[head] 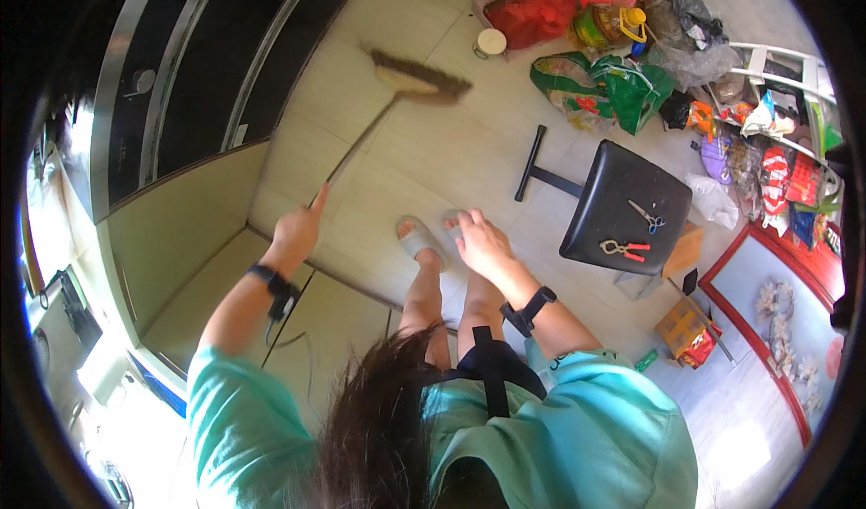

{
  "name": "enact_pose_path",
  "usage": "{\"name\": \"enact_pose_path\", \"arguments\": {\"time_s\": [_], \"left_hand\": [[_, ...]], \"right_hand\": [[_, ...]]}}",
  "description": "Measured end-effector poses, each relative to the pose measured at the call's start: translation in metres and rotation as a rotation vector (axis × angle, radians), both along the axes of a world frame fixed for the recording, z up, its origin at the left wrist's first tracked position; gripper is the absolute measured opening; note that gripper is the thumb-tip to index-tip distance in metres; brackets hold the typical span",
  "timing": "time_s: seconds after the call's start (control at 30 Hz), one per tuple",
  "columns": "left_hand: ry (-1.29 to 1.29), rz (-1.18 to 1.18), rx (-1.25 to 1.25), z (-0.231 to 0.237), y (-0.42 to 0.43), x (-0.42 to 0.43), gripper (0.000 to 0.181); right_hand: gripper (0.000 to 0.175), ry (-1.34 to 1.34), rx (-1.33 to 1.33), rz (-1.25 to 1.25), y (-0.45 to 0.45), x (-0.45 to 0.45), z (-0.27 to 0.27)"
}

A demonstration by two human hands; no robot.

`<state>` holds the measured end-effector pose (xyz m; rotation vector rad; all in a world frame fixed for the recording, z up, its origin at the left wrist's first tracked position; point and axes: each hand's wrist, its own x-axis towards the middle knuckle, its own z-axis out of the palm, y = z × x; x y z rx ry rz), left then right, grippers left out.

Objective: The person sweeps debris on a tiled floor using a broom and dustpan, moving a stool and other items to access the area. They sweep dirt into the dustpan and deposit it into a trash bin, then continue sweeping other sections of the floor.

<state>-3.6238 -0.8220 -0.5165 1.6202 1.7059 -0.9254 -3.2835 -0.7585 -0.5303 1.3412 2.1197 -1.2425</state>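
A broom [411, 81] with dark bristles and a pale head rests its bristle end on the tiled floor ahead of me, slightly blurred. My left hand [295, 235] grips the upper part of its thin handle [362, 141], index finger stretched along it. My right hand [486, 241] hangs in front of my legs above one slipper, loosely bent and holding nothing. Both wrists wear black straps. My feet stand in grey slippers [418, 238] on the floor.
Dark-fronted appliance [203, 69] and pale cabinets [196, 231] line the left. At right stands a black padded stool [626, 197] bearing scissors [648, 216] and red-handled pliers [626, 248]. Bags, an oil jug [609, 27], a white-lidded jar [490, 43] and a red-framed picture [778, 319] crowd beyond.
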Motion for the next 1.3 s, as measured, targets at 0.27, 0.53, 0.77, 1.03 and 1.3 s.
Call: {"name": "enact_pose_path", "arguments": {"time_s": [0.27, 0.53, 0.77, 1.03, 1.3], "left_hand": [[-0.111, 0.342, 0.141, 0.002, -0.003, 0.026, 0.077], [0.007, 0.078, 0.332, -0.084, 0.161, 0.051, 0.063], [0.092, -0.227, 0.260, -0.033, 0.093, -0.009, 0.070], [-0.074, 0.054, 0.039, 0.077, -0.045, -0.030, 0.076], [-0.339, 0.615, 0.326, -0.053, -0.004, -0.022, 0.073]], "right_hand": [[0.042, 0.015, -0.028, 0.003, -0.020, 0.019, 0.008], [0.038, 0.360, 0.168, -0.188, 0.021, -0.042, 0.002], [0.034, 0.081, 0.014, -0.045, -0.010, 0.005, 0.016], [0.027, -0.079, -0.024, 0.038, -0.042, 0.046, 0.022], [0.025, 0.238, 0.007, 0.157, -0.035, -0.034, 0.012]]}}
